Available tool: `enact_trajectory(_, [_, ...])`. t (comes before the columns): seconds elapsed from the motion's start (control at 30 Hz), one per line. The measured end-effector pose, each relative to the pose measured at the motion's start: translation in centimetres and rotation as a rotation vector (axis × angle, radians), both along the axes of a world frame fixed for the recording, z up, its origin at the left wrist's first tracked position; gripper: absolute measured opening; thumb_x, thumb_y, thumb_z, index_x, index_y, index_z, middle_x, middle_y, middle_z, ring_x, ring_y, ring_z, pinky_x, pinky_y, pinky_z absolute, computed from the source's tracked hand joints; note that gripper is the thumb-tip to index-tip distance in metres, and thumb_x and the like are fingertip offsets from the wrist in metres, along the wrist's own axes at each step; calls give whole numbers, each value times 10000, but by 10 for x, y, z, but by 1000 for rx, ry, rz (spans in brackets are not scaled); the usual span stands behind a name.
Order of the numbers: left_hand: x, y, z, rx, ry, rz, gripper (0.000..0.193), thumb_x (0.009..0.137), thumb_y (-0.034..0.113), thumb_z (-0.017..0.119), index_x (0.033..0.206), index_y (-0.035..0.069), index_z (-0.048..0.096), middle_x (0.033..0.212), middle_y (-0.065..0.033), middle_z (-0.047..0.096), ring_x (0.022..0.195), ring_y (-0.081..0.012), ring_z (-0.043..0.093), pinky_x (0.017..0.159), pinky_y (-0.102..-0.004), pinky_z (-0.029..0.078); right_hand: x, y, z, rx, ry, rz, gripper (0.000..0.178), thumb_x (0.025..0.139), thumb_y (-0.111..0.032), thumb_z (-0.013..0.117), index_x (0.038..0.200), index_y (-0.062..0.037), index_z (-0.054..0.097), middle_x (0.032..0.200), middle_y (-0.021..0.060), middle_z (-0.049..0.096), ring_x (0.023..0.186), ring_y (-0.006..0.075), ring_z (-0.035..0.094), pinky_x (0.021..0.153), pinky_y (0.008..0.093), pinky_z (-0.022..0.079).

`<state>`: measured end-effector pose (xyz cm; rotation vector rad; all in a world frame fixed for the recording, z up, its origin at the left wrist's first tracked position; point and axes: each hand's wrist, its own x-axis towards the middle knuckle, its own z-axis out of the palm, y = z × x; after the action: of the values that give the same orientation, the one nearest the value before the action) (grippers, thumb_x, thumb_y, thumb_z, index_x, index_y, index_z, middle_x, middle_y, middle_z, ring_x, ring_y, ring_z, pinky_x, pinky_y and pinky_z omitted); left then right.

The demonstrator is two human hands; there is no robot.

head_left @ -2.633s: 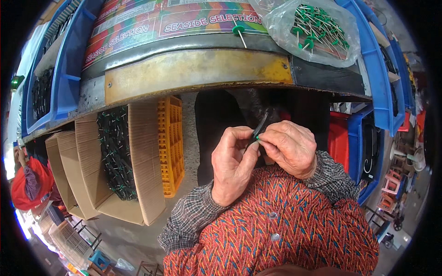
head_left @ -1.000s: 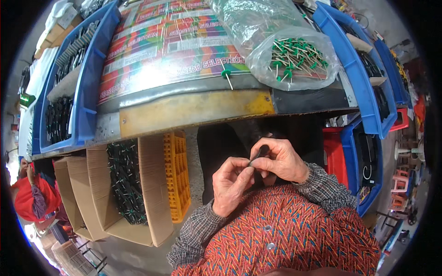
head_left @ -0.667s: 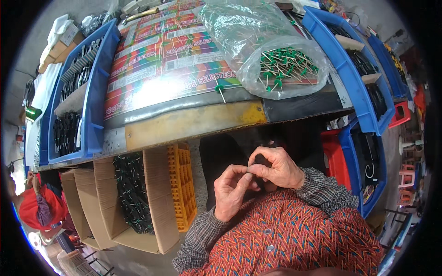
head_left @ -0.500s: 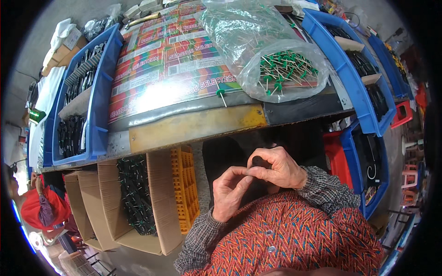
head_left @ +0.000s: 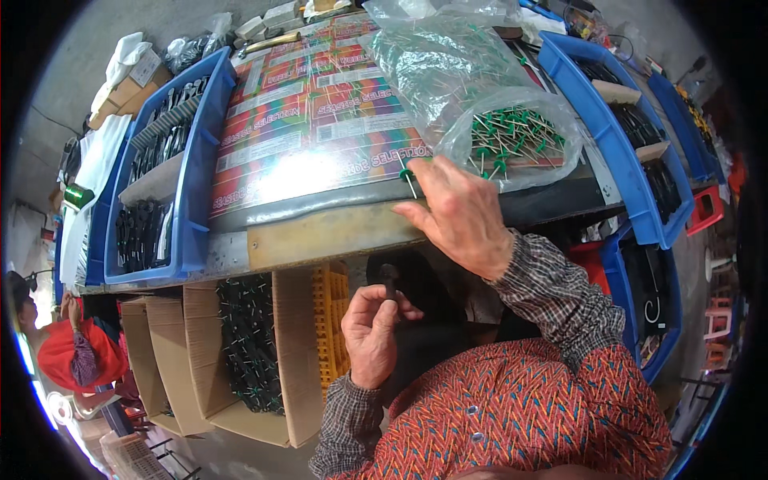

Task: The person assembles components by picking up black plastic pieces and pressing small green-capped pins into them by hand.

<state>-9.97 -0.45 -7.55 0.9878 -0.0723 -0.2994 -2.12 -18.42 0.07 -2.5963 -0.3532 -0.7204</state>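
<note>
My left hand (head_left: 370,338) is held below the front edge of the table, its thumb and fingers closed on a small black piece (head_left: 390,278). What kind of piece it is cannot be made out. Over the table's edge reaches my right hand (head_left: 464,216), thumb and forefinger apart and nothing seen between them. Beside its fingertips lies a single green-headed pin (head_left: 410,184) with a pale shaft. Just behind that hand, a clear plastic bag (head_left: 448,72) spills out many similar green-headed pins (head_left: 516,132).
Blue bins (head_left: 192,192) (head_left: 640,172) with dark parts flank the table, which has a colourful printed cover (head_left: 272,148). Below stand an open cardboard box (head_left: 296,360) of black and green pieces and a yellow crate (head_left: 332,320). Another person in red (head_left: 80,356) is at far left.
My hands were together below the table edge. The right one has moved up and left to the lone pin, while the left stays low with the black piece.
</note>
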Motion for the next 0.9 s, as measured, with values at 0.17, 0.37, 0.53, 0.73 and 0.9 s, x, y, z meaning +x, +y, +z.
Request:
enact_trajectory(0.17, [4,11,0,-93,107,50,147,964,150,533,1085,76,496,857,-100,586,667,-158,557,533,-263,441,17,13,-12,-59,95,-113,349,744,-191,747,973,-9,557,856,141,579,718,330,626,607,397,497])
enact_trajectory(0.37, [7,15,0,-142,111,50,171,963,182,545,1098,89,498,831,-85,580,610,-130,501,511,-230,381,14,3,-15,-117,103,-106,192,759,-88,706,881,-17,576,803,131,573,718,332,619,593,400,490])
enact_trajectory(0.53, [9,13,-2,-115,124,72,197,963,211,552,1109,90,498,810,-66,563,608,-116,481,513,-219,372,-25,0,-6,130,159,279,221,760,-92,692,929,-30,565,787,124,564,694,326,605,562,402,461])
enact_trajectory(0.73, [1,5,-4,-72,133,1,242,914,81,607,1131,13,523,846,-53,607,638,-71,518,540,-185,400,-66,-8,-13,311,491,388,220,755,-51,679,942,-11,571,796,127,574,706,317,604,588,380,475])
enact_trajectory(0.9, [-5,-5,-2,59,173,0,224,889,45,640,1095,-7,571,851,-42,615,615,-54,513,521,-183,406,-82,-15,-29,336,507,431,223,750,-55,680,943,-10,578,801,130,574,718,326,602,597,395,475])
